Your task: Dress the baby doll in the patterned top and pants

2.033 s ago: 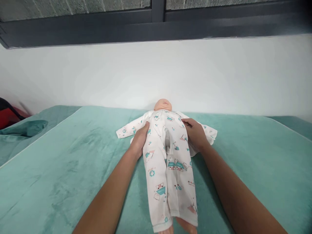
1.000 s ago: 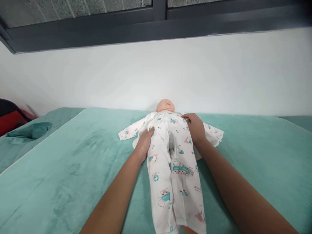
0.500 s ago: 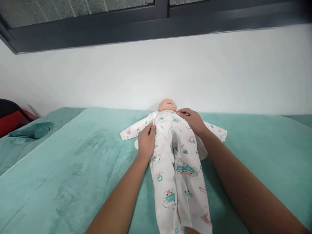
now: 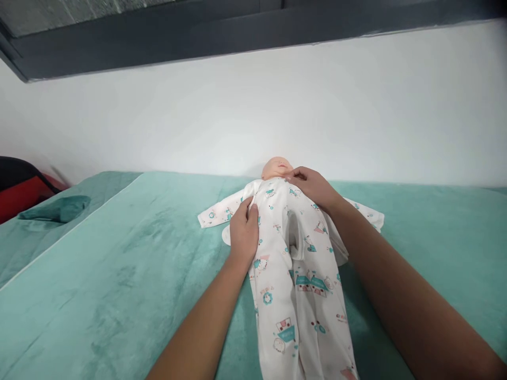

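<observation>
A baby doll (image 4: pixel 277 168) lies on its back on a teal blanket (image 4: pixel 119 264), head toward the wall. A white printed sleepsuit (image 4: pixel 295 264) covers it, sleeves spread to both sides and legs running toward me. My left hand (image 4: pixel 243 232) presses on the suit's left side at the doll's waist, fingers closed on the fabric. My right hand (image 4: pixel 311 184) is at the neckline just under the doll's chin, fingers pinched on the suit's collar.
A white wall rises right behind the doll's head, with a dark window frame (image 4: pixel 158 42) above. At the far left lie a folded teal cloth (image 4: pixel 55 209) and a red and black object (image 4: pixel 19 190). The blanket stretches wide on both sides.
My right hand has slid from the suit's right side up to the collar under the chin. My left hand has crept a little higher. The camera has shifted slightly left and forward.
</observation>
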Action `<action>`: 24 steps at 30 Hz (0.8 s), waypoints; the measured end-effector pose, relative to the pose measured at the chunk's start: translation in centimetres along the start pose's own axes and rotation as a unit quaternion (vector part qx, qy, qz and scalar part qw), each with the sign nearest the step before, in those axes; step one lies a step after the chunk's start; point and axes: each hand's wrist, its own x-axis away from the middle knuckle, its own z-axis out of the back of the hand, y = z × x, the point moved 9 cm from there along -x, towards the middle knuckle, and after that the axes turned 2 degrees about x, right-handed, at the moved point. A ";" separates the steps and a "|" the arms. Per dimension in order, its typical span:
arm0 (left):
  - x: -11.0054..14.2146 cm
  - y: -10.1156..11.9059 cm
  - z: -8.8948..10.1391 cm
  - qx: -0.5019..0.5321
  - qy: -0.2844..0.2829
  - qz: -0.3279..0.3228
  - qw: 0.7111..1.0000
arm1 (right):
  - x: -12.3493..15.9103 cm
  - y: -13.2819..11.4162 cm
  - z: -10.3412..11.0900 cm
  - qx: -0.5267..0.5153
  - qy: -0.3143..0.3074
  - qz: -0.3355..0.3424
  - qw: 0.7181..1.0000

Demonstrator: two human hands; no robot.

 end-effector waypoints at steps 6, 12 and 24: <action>-0.1 0.9 -0.5 0.011 -0.021 -0.031 0.999 | 0.1 -0.7 -0.6 0.019 -0.012 -0.018 1.000; -0.7 0.3 -1.5 0.016 -0.091 -0.009 0.996 | 0.5 0.0 0.4 0.047 0.099 -0.024 0.994; -0.3 -0.5 -1.0 0.066 -0.092 -0.025 0.993 | 18.3 -7.9 -2.6 0.067 0.013 0.198 0.978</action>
